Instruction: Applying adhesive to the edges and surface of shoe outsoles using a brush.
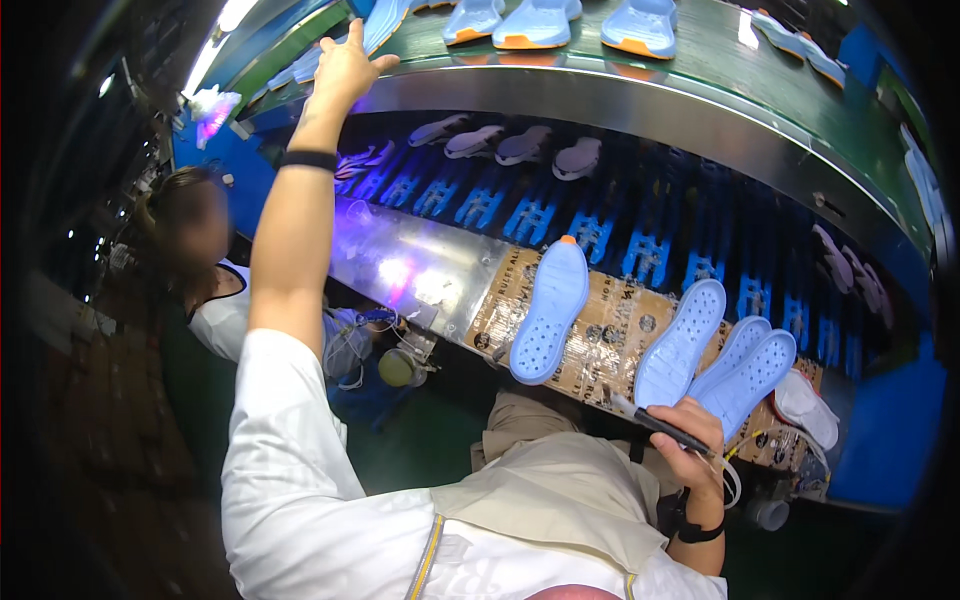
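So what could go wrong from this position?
The left hand stretches far up to a shoe on the conveyor; at that reach it may knock or fumble it. The right hand already holds a pen and several blue soles fanned out, so one could slip from the grip. A lone sole on the cardboard lies near the edge and might slide off.

Your left grip (345, 65) is reaching over the steel rim onto the upper conveyor belt (720, 60), where light blue shoes (540, 22) are crowding the right. On the bench (610, 320), open cardboard is lying between the lone blue sole (550, 310) and the soles (725, 355) your right grip (690, 440) is fanning.
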Motion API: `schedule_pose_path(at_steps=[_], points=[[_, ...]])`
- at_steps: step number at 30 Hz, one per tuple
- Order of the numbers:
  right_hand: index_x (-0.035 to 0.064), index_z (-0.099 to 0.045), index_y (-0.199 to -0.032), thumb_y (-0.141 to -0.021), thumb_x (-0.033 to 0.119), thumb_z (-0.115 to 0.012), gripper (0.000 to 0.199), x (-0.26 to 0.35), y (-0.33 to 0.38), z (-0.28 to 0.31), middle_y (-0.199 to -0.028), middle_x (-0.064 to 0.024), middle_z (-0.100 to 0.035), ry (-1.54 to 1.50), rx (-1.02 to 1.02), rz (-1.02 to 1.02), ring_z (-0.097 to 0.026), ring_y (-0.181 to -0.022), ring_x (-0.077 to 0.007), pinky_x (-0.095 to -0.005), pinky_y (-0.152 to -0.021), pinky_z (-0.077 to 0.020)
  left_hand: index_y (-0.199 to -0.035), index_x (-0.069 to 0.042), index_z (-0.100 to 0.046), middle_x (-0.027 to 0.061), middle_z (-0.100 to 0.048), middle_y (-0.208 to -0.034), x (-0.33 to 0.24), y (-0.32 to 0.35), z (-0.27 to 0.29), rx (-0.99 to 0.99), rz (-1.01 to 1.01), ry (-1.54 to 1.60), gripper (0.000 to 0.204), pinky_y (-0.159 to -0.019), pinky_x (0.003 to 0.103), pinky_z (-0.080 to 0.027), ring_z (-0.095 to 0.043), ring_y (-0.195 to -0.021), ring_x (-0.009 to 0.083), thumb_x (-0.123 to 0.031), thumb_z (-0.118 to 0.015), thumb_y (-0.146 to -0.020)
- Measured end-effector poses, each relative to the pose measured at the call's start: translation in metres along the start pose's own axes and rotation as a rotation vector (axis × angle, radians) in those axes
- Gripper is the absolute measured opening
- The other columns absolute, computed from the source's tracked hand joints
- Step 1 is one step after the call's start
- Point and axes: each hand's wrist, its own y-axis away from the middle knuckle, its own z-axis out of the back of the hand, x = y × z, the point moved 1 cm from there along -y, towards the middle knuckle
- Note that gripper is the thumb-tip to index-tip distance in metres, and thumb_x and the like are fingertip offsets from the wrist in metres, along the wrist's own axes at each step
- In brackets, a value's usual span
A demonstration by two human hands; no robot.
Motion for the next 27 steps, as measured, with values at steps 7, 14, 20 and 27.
schedule_pose_path(at_steps=[7,14,20,27], points=[[-0.0048,-0.075,-0.107,-0.087,0.022,-0.081,0.034,-0.015,0.019,0.017,-0.076,-0.0097,-0.065,0.040,-0.172,-0.049,-0.057,-0.067,-0.0223,-0.0332,-0.062,-0.0423,-0.118,0.003,-0.067,0.0260,-0.066,-0.117,-0.089,0.112,-0.012,-0.467,-0.379,0.324,0.032,-0.095,0.050,-0.051,-0.064,-0.109,0.0451,-0.018,-0.071,-0.094],[-0.0049,-0.074,-0.112,-0.090,0.020,-0.077,0.033,-0.015,0.023,0.013,-0.082,-0.0094,-0.066,0.044,-0.218,-0.131,-0.057,-0.073,-0.0186,-0.0310,-0.067,-0.0429,-0.140,0.020,-0.044,0.0388,-0.062,-0.126,-0.176,0.339,-0.048,1.092,0.053,0.485,0.102,-0.096,0.048,-0.055,-0.066,-0.115,0.0476,-0.057,-0.078,-0.083],[-0.0042,-0.073,-0.116,-0.091,0.014,-0.075,0.031,-0.012,0.014,-0.008,-0.093,-0.0098,-0.068,-0.044,-0.232,-0.179,-0.060,-0.084,-0.0169,-0.0286,-0.075,-0.0457,-0.145,0.020,-0.040,0.0345,-0.068,-0.115,-0.209,0.390,-0.041,0.837,0.055,0.548,0.112,-0.096,0.046,-0.056,-0.069,-0.110,0.0445,-0.049,-0.091,-0.072],[-0.0036,-0.072,-0.117,-0.093,0.010,-0.072,0.028,-0.014,0.013,-0.025,-0.095,-0.0050,-0.070,-0.154,-0.347,-0.249,-0.064,-0.087,-0.0124,-0.0247,-0.080,-0.0493,-0.142,0.013,-0.049,0.0265,-0.071,-0.120,-0.181,0.381,-0.070,1.076,0.422,1.080,0.084,-0.090,0.038,-0.059,-0.074,-0.102,0.0353,-0.031,-0.083,-0.081]])
